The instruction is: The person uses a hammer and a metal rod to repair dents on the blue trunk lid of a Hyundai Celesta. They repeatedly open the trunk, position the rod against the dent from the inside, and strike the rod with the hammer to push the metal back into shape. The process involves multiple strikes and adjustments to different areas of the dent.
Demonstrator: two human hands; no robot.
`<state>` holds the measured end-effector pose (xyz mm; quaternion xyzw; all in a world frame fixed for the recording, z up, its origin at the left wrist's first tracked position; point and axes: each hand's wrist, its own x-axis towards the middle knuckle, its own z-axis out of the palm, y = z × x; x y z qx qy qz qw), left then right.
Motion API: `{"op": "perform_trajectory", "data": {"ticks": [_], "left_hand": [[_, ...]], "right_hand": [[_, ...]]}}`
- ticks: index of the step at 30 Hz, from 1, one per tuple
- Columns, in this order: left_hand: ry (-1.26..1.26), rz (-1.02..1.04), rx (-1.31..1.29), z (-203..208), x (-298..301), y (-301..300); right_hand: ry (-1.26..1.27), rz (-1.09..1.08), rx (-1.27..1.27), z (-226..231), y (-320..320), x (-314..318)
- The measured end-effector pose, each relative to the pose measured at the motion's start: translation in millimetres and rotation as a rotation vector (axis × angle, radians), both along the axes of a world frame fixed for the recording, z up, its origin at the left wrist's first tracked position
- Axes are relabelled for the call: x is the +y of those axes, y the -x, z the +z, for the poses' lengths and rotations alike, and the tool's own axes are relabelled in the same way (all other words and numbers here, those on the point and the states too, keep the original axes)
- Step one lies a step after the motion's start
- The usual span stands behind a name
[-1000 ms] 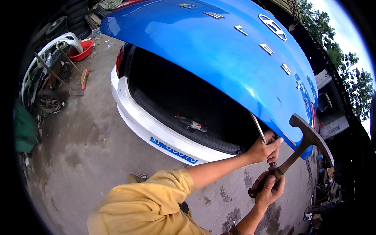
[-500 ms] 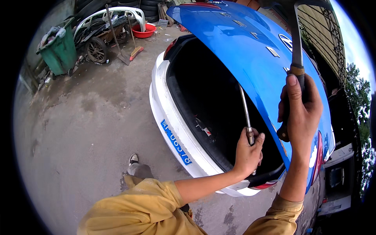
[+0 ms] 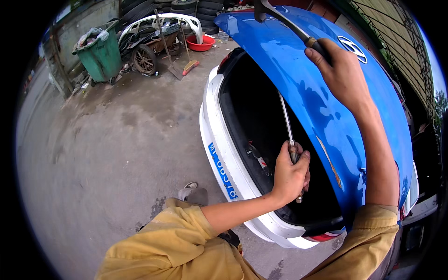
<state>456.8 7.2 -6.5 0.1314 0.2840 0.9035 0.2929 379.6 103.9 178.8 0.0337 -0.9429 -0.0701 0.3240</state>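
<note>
A long screwdriver (image 3: 286, 119) is gripped in my left hand (image 3: 290, 175), its shaft pointing up into the car's boot opening. The tip ends at the underside edge of the raised blue boot lid (image 3: 298, 60); whether it touches there I cannot tell. Over the lid, my right hand (image 3: 343, 74) is closed round the dark handle of a hammer (image 3: 291, 29). Its metal shaft slants up and left to the head near the top of the view. A torn brownish scrape (image 3: 329, 163) marks the lid's lower edge, right of my left hand.
Below the opening runs the white rear bumper (image 3: 212, 121) with a blue number plate (image 3: 222, 171). A small dark-and-white object (image 3: 261, 162) lies inside the boot. Farther back stand a green wheeled bin (image 3: 99, 58), a cart wheel (image 3: 144, 59), a red basin (image 3: 200, 43) and stacked tyres (image 3: 207, 16).
My right hand has risen and moved farther over the lid, and the hammer has tipped from upright to slanting left. My left hand still holds the screwdriver. The whole view has shifted.
</note>
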Motion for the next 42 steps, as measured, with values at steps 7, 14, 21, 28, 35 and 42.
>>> {"op": "perform_trajectory", "data": {"ticks": [7,14,21,28,35,42], "left_hand": [[0.026,-0.002,0.001,-1,-7,4],[-0.016,-0.022,-0.01,-7,-6,3],[-0.03,-0.002,-0.016,0,-5,9],[-0.034,0.008,0.004,-1,-5,6],[-0.033,0.01,0.0,-2,-5,2],[-0.02,-0.014,-0.002,4,-5,0]], "right_hand": [[-0.115,0.041,0.021,6,16,-26],[-0.244,-0.126,-0.161,-12,21,-26],[-0.107,0.001,-0.018,-7,31,-41],[-0.072,-0.13,-0.047,-1,45,-45],[-0.195,-0.197,-0.08,3,57,-46],[-0.147,-0.244,-0.065,-13,44,-38]]}}
